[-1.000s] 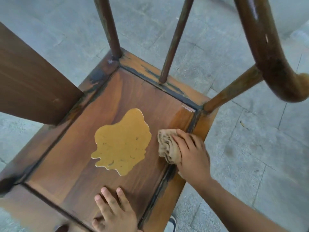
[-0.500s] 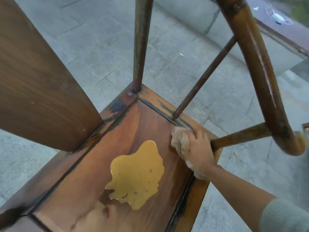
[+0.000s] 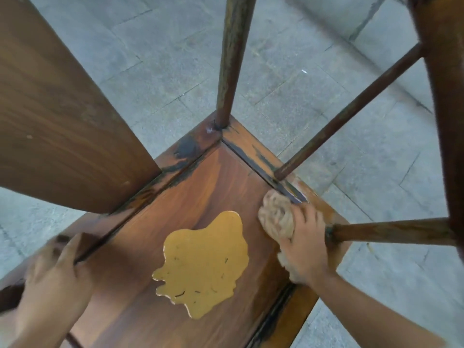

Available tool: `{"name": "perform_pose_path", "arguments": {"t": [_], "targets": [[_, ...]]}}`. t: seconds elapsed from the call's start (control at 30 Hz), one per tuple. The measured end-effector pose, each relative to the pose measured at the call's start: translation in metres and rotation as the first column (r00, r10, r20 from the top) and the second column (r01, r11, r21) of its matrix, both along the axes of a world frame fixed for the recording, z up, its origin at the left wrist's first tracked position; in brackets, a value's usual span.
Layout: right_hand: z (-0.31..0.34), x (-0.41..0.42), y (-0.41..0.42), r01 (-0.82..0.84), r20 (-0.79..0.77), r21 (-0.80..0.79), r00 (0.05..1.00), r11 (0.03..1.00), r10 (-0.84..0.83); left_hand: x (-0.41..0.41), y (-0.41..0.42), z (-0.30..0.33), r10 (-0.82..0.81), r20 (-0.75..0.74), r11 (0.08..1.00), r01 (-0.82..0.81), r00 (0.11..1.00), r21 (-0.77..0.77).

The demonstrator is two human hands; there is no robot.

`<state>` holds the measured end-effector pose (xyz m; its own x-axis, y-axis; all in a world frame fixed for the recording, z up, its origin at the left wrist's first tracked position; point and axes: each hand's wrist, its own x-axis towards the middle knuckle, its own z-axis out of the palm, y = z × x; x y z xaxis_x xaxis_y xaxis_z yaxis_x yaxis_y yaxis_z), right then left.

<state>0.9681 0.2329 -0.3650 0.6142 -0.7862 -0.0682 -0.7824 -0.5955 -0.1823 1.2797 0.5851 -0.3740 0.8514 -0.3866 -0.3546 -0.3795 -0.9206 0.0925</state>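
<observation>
Though blurred, left fingers (image 3: 65, 250) seemingly on chair (image 3: 200, 187); right fingers (image 3: 307, 219) round cloth (image 3: 275, 217).

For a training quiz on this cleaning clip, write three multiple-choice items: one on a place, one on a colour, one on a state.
1. Where is the cloth?
A. In the middle of the puddle
B. At the right edge of the seat, beside the puddle
C. On the paved floor

2. What colour is the puddle on the seat?
A. Yellow-ochre
B. Blue
C. White

3. What is the right hand doing?
A. Hanging open above the seat
B. Gripping the cloth against the seat
C. Holding one of the chair's spindles

Answers:
1 B: the bunched cloth lies on the wood by the right rail, with the puddle to its left.
2 A: the spill is a flat mustard yellow against the brown wood.
3 B: its fingers curl over the cloth, pressing it down on the seat.
</observation>
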Motion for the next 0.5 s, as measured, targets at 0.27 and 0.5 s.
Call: {"name": "perform_pose_path", "arguments": {"t": [0.27,0.5], "targets": [[0.017,0.155,-0.047,-0.209,0.001,-0.179,0.977,0.961,0.212,0.009,-0.017,0.006,0.052,-0.081,0.999,-0.05,0.995,0.02],[-0.004,0.216,-0.097,0.024,0.059,-0.023,0.998,0.999,-0.022,0.017,-0.019,0.003,-0.01,-0.066,0.99,0.019,0.998,0.139]]}}
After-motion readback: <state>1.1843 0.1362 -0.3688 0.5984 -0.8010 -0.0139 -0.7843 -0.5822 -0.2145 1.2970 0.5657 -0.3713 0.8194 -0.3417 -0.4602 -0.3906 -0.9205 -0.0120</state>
